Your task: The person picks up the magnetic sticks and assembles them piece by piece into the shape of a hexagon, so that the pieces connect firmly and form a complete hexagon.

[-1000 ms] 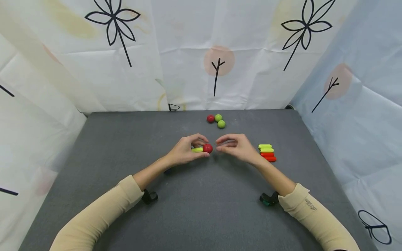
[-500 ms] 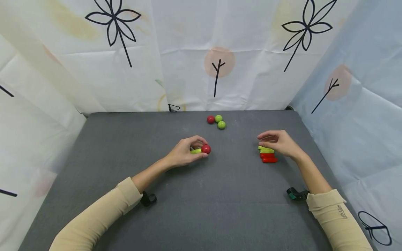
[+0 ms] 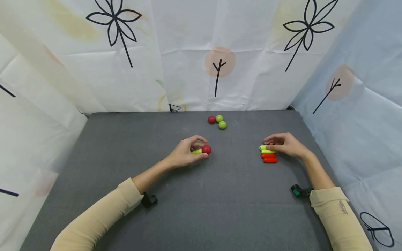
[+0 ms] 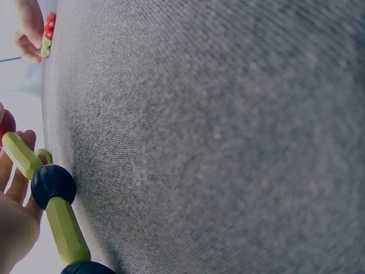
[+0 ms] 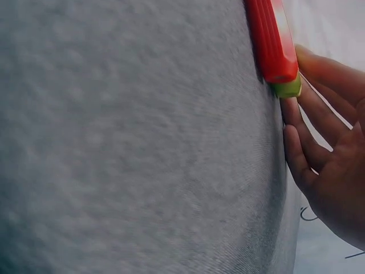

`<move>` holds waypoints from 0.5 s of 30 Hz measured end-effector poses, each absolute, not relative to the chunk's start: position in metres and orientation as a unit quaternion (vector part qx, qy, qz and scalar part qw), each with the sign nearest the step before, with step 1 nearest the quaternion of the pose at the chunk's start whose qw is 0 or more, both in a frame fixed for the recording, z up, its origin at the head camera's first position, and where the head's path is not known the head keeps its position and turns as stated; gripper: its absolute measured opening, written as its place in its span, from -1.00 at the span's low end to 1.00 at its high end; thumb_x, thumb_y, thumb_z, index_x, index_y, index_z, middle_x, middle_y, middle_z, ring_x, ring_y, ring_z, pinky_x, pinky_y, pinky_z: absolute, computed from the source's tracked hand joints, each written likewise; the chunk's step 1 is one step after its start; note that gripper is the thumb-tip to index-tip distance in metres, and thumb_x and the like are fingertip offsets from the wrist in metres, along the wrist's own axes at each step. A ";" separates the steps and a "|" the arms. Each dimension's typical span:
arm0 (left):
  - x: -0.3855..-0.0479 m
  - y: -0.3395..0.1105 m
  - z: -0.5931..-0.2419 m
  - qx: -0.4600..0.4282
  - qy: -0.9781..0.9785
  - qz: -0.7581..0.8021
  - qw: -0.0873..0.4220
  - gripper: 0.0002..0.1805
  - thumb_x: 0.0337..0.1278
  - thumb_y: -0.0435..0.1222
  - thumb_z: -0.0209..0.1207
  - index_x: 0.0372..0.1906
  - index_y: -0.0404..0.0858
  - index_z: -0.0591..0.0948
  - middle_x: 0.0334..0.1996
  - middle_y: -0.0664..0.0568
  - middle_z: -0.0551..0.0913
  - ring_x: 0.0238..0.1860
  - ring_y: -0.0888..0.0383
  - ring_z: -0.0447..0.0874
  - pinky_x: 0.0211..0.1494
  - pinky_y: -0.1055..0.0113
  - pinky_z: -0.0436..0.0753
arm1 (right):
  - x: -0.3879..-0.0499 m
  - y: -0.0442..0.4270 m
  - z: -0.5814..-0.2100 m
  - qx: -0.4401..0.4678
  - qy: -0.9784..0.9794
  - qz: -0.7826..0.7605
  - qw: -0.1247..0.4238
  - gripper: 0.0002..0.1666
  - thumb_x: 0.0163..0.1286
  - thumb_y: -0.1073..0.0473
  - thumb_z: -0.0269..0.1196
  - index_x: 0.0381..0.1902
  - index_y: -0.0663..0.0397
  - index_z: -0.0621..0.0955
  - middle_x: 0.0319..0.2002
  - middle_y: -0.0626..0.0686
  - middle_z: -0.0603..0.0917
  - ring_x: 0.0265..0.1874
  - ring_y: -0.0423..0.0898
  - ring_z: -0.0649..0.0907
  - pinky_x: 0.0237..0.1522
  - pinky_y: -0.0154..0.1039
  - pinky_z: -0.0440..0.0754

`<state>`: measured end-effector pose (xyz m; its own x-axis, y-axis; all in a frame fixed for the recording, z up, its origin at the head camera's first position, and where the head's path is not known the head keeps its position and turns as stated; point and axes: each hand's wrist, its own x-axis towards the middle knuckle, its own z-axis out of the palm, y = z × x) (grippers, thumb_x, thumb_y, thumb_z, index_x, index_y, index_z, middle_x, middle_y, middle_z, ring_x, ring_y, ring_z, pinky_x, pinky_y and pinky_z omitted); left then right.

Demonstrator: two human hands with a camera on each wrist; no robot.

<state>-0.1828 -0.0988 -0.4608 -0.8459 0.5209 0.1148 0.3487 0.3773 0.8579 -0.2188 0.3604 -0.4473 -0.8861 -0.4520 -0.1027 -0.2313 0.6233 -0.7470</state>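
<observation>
The left hand [image 3: 183, 152] holds a stick-and-ball piece [image 4: 53, 185], thumb and fingers curved about its yellow-green rod and end red ball [image 3: 206, 149]; it sits around the middle of the tabletop [image 3: 220, 216]. From the head camera this hand hides most of the piece; the left wrist camera shows faceted, bevel-ended rods meeting at glossy dark balls.

The right hand [image 3: 288, 144], toward the tabletop's right edge, curves its fingers narrowly over the upper of two yellow-green rods [image 3: 265, 151], covering their right ends; whether it pinches one, I cannot tell. Just below them, side by side, lie two red rods [image 3: 268, 156], the one seen close up grooved lengthwise.

Near the far edge, right of its middle, a loose red ball [image 3: 211, 119] and two green balls [image 3: 222, 125] cluster, smooth and shiny. The tabletop is grey woven cloth; behind its far edge hangs a creased white curtain [image 3: 185, 76] with black line flowers.
</observation>
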 end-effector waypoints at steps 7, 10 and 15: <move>-0.183 -0.098 -0.462 0.260 0.820 0.502 0.093 -0.43 0.29 -0.27 0.52 0.32 -0.26 0.59 0.12 -0.04 0.87 0.03 0.13 0.83 0.18 0.14 0.75 | -0.220 0.356 -0.442 -0.193 0.895 -0.378 0.137 -0.67 0.54 0.28 0.38 0.18 0.31 0.73 0.01 0.28 0.84 -0.17 -0.30 0.76 -0.14 -0.38 0.72; -0.183 -0.097 -0.461 0.264 0.815 0.505 0.100 -0.42 0.28 -0.29 0.52 0.33 -0.30 0.58 0.12 -0.07 0.86 0.06 0.09 0.83 0.23 0.08 0.75 | -0.218 0.344 -0.437 -0.196 0.896 -0.382 0.113 -0.69 0.52 0.26 0.41 0.14 0.27 0.75 0.00 0.25 0.84 -0.16 -0.27 0.77 -0.13 -0.41 0.71; -0.183 -0.095 -0.461 0.266 0.808 0.514 0.109 -0.43 0.27 -0.34 0.52 0.32 -0.32 0.59 0.17 -0.10 0.83 0.13 0.04 0.83 0.31 -0.01 0.74 | -0.212 0.314 -0.425 -0.216 0.881 -0.410 0.100 -0.70 0.51 0.27 0.42 0.15 0.23 0.76 0.02 0.27 0.84 -0.11 -0.04 0.84 -0.11 -0.38 0.77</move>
